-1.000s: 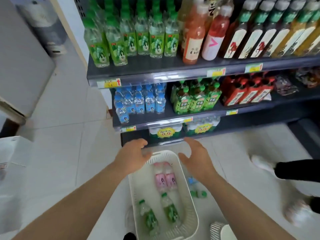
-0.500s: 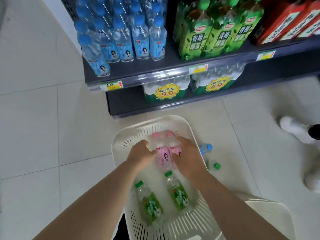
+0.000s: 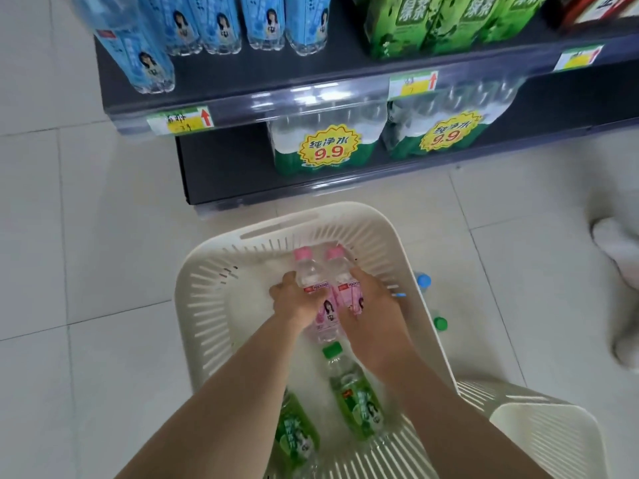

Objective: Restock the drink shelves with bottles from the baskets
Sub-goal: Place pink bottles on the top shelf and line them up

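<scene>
At the bottom of the frame, two green-labelled bottles lie on their sides in a white slotted basket (image 3: 207, 305). The left green bottle (image 3: 297, 433) is partly hidden under the forearm. The right green bottle (image 3: 356, 399) has its green cap pointing toward the centre. A second white basket (image 3: 546, 430) sits at the lower right, touching the first.

In the middle of the basket, both hands hold a pair of pink-capped bottles lying side by side, touching, caps toward the shelf. The left hand (image 3: 294, 302) has its fingers curled round the left pink bottle (image 3: 309, 274). The right hand (image 3: 375, 302) wraps round the right pink bottle (image 3: 342, 274). Each bottle is clear plastic with a pink label printed with a cartoon girl and a red band along the label's top edge. The liquid inside looks colourless.

Just right of the basket, on the pale tiled floor (image 3: 86, 236), a blue cap (image 3: 424, 281) and a green cap (image 3: 440, 323) of other bottles show. A blurred white shoe (image 3: 619, 247) is at the right edge.

Beyond, the dark lowest shelf (image 3: 221, 167) holds two shrink-wrapped water packs (image 3: 325, 146) with yellow 9.9 stickers. The shelf above carries blue-labelled bottles (image 3: 152, 60) at the upper left, green tea packs (image 3: 432, 22) to their right, and yellow price tags (image 3: 179, 121) on its front edge.
</scene>
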{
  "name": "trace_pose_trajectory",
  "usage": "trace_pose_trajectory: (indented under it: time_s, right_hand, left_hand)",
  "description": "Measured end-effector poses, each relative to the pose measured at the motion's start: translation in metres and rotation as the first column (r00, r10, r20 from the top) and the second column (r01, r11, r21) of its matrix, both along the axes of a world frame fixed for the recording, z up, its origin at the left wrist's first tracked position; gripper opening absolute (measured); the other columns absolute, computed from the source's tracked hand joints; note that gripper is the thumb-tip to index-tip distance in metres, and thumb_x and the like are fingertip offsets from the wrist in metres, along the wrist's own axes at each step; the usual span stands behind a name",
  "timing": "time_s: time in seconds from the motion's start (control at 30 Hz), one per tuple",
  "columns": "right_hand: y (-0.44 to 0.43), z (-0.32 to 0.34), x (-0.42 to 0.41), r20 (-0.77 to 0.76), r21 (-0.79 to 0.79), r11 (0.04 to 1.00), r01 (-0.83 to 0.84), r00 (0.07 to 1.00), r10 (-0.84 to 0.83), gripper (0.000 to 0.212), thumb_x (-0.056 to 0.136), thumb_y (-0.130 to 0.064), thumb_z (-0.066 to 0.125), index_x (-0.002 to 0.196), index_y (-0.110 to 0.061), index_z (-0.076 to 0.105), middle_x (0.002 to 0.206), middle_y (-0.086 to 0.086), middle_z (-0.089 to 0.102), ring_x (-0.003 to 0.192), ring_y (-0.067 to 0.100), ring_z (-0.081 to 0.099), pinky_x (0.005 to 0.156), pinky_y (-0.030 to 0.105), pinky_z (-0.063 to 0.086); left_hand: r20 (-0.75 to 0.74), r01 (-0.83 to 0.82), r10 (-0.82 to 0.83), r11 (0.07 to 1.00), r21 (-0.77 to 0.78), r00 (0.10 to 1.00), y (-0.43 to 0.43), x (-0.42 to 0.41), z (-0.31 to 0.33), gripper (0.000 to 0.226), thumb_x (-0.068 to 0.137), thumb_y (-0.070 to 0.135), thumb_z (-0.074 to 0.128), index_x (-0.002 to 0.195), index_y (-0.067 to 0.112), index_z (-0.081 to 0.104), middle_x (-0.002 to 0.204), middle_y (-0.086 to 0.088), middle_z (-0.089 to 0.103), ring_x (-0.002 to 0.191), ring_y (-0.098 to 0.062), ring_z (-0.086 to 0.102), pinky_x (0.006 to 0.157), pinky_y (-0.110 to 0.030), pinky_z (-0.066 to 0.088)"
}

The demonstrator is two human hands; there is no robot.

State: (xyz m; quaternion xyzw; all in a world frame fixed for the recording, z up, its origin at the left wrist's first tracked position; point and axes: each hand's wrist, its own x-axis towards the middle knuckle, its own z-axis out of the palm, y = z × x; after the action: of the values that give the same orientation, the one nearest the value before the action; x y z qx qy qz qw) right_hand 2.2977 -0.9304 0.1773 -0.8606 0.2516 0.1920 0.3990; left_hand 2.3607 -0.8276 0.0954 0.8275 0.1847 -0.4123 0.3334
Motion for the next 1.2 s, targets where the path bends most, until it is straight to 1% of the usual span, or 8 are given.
trace_pose_trajectory:
  time_s: [0.1,0.17,0.3,0.4,0.5,0.67,0.9,1.2]
  right_hand:
    - [0.001,-0.006,-0.001,0.02,-0.012,1.0,0.001,1.0,-0.001,0.058,0.092,-0.013,0.058,0.144,-0.026,0.036,0.143,-0.005,0.044,0.126,0.013,0.046,0.1,0.02,0.035]
    - [0.003,-0.011,0.0,0.059,-0.032,0.999,0.002,0.998,0.0,0.054,0.094,-0.023,0.056,0.144,-0.03,0.035,0.143,-0.006,0.043,0.129,0.013,0.043,0.102,0.023,0.036]
    - [0.007,-0.035,0.006,-0.052,-0.136,0.983,-0.123,0.992,0.117,0.068,0.093,-0.018,0.053,0.149,-0.03,0.017,0.156,-0.001,0.019,0.14,0.018,0.027,0.111,0.031,0.032]
    - [0.013,-0.054,0.014,-0.159,-0.207,0.965,-0.161,0.979,0.129,0.075,0.089,-0.011,0.052,0.15,-0.026,0.011,0.158,0.01,0.006,0.145,0.027,0.013,0.117,0.035,0.021]
    - [0.021,-0.072,0.018,-0.235,-0.271,0.949,-0.159,0.967,0.095,0.079,0.087,-0.015,0.059,0.149,-0.016,0.01,0.154,0.016,0.01,0.142,0.032,0.014,0.116,0.04,0.022]
    - [0.03,-0.085,0.03,-0.269,-0.536,0.803,-0.262,0.954,0.132,0.066,0.086,-0.029,0.062,0.138,-0.008,0.026,0.136,0.016,0.031,0.125,0.033,0.034,0.099,0.038,0.038]
    - [0.025,-0.09,0.041,-0.279,-0.351,0.904,-0.245,0.949,0.149,0.063,0.081,-0.023,0.071,0.129,-0.014,0.032,0.121,0.017,0.047,0.108,0.036,0.057,0.084,0.044,0.053]
    - [0.019,0.025,0.011,0.003,-0.141,0.989,-0.041,0.999,0.042,0.067,0.082,-0.022,0.069,0.136,-0.025,0.029,0.121,0.006,0.046,0.099,0.025,0.057,0.081,0.032,0.048]
  left_hand:
    - [-0.01,-0.102,0.101,0.982,-0.16,0.995,0.006,-0.005,0.01,0.057,0.086,0.019,0.07,0.129,0.012,0.033,0.118,-0.007,0.051,0.064,-0.004,0.048,0.042,-0.014,0.042]
    - [0.046,-0.054,0.064,0.982,-0.179,0.997,0.015,-0.008,0.02,0.052,0.086,0.011,0.069,0.116,0.018,0.028,0.096,-0.001,0.054,0.062,-0.005,0.05,0.048,-0.019,0.044]
    - [0.157,0.031,-0.01,0.991,-0.132,0.987,0.042,-0.001,0.044,0.061,0.082,0.011,0.072,0.125,0.016,0.029,0.087,0.006,0.051,0.063,-0.009,0.054,0.053,-0.022,0.045]
    - [0.218,0.063,-0.045,0.995,-0.08,0.975,0.059,0.003,0.06,0.065,0.08,0.015,0.075,0.126,0.016,0.03,0.085,0.01,0.049,0.076,-0.019,0.058,0.072,-0.03,0.048]
    - [0.212,0.081,-0.063,0.993,-0.08,0.975,0.067,0.006,0.065,0.066,0.077,0.016,0.076,0.121,0.021,0.028,0.097,-0.001,0.058,0.085,-0.028,0.064,0.08,-0.042,0.054]
    - [0.191,0.143,-0.129,0.988,-0.057,0.973,0.071,0.01,0.065,0.061,0.079,0.02,0.075,0.117,0.019,0.026,0.101,-0.006,0.061,0.085,-0.027,0.064,0.079,-0.041,0.054]
    - [0.229,0.26,-0.258,0.965,0.023,0.939,0.073,0.01,0.062,0.07,0.079,0.028,0.072,0.131,0.02,0.027,0.108,-0.013,0.06,0.091,-0.033,0.062,0.08,-0.046,0.052]
    - [0.251,0.183,-0.171,0.983,-0.022,0.953,0.067,0.007,0.144,0.068,0.079,0.025,0.074,0.13,0.02,0.03,0.106,-0.01,0.062,0.085,-0.027,0.064,0.075,-0.043,0.056]
